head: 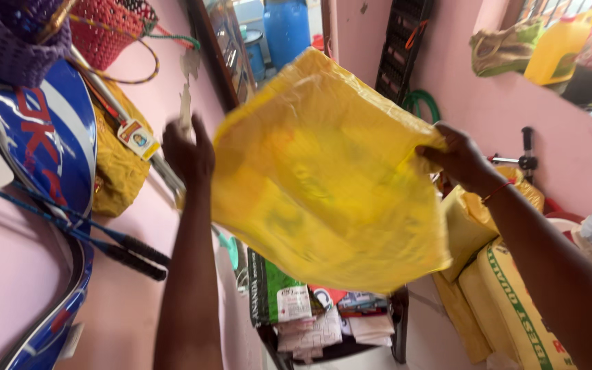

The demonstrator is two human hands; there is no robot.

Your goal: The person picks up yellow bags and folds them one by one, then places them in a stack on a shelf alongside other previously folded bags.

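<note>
A large yellow plastic bag [323, 178] is stretched out in the air in front of me. My right hand [462, 161] pinches its right edge, with a red thread around the wrist. My left hand [188, 152] is raised at the bag's left edge; the bag hides the fingers' grip, so the hold there is unclear. The bag is thin and translucent, with faint printing showing through.
A pink wall on the left carries a blue racket cover [49, 151], rackets, a yellow cloth bag [118, 171] and woven baskets [104, 31]. Yellow grain sacks [508, 308] are stacked at lower right. A low stand with packets and papers [316, 322] sits below. A blue drum [286, 27] stands beyond the doorway.
</note>
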